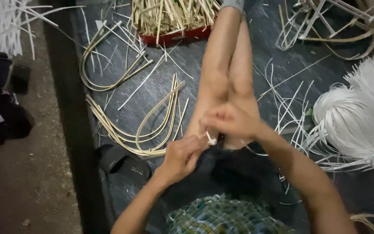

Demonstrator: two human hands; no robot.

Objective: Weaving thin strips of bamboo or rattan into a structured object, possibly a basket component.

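The work looks to be at an early stage: bent cane hoops [152, 125] lie finished on the dark floor mat [221, 65], while a red tray of split strips [174, 19] and a large white bundle of plastic strapping [356, 121] seem barely drawn on. The left hand [182, 156] and the right hand [228, 121] meet over the person's lap, just above the knees, both pinching a small white strip end [211, 139] between their fingertips. The strip sits between the two hands, touching both; its length is hidden by the fingers.
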